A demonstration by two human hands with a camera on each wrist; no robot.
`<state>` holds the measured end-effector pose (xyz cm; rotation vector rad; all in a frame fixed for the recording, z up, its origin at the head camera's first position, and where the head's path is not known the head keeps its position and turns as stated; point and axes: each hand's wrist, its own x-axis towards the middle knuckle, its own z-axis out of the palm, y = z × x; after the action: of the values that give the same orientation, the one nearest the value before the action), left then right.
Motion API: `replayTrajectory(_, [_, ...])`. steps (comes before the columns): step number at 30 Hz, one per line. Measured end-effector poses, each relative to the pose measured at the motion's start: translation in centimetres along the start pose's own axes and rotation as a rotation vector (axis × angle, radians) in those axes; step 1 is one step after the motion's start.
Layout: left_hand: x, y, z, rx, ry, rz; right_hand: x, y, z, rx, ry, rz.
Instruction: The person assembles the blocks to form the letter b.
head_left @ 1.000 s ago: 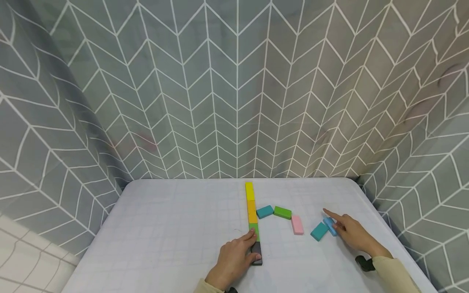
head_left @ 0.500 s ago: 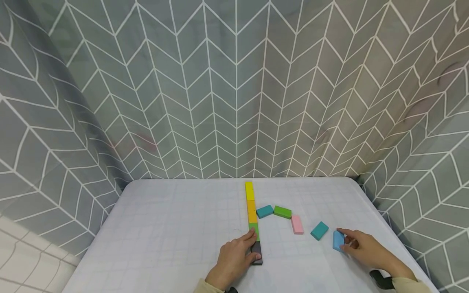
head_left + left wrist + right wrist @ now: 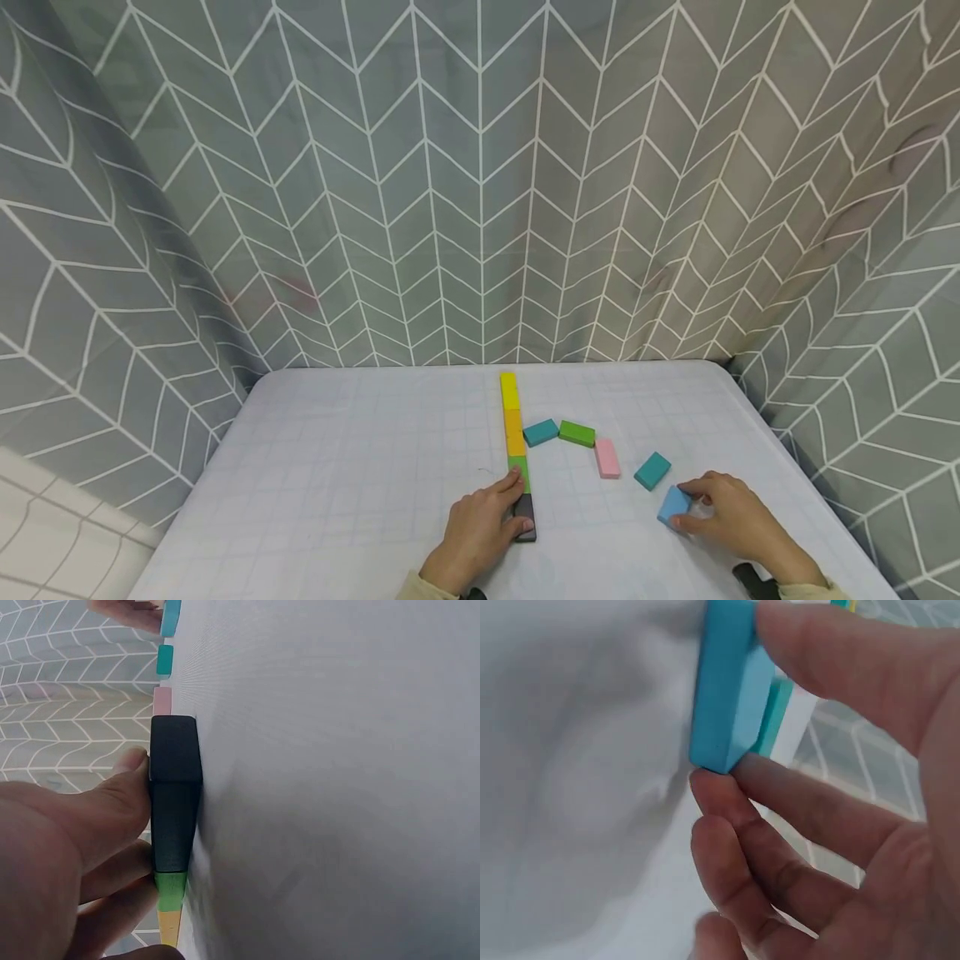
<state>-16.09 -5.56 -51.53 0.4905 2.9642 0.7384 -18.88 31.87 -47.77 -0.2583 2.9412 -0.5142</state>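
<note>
A straight line of blocks runs down the table: yellow [image 3: 510, 392], orange [image 3: 513, 432], green [image 3: 518, 463] and black [image 3: 525, 515]. The left hand [image 3: 478, 527] lies along its lower end, fingertips on the green block and thumb on the black one [image 3: 175, 795]. Between thumb and fingers, the right hand [image 3: 738, 518] pinches a light blue block [image 3: 674, 505], close to the tabletop; its thumb and fingertips touch opposite ends in the right wrist view [image 3: 727, 690]. A teal block [image 3: 652, 471] lies just up and left of it, apart.
From the line's right side a teal-blue block [image 3: 541, 432], a bright green block [image 3: 577, 433] and a pink block [image 3: 607, 458] curve toward the right. Beyond the white table's [image 3: 360, 450] back edge hangs a grey patterned curtain [image 3: 450, 183].
The right hand went from touching the light blue block beside the teal one to pinching it; the block moved toward the near edge, apart from the teal one, and turned. The left hand stayed put.
</note>
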Motion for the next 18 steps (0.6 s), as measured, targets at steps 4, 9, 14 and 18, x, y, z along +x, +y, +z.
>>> replayTrajectory(4, [0.1,0.0,-0.1,-0.006,-0.004,-0.005,0.1,-2.5,0.9,0.025,0.010,-0.011])
replayTrajectory(9, [0.2,-0.1,0.0,-0.010,-0.003,-0.010,0.4,-6.3,2.6,0.055,0.034,-0.001])
replayTrajectory(14, [0.2,-0.1,0.1,-0.012,-0.006,-0.015,1.1,-9.6,3.9,0.106,0.032,0.012])
replayTrajectory(18, [0.2,-0.1,0.0,-0.002,-0.010,-0.011,1.7,-11.2,5.0,0.123,0.047,-0.014])
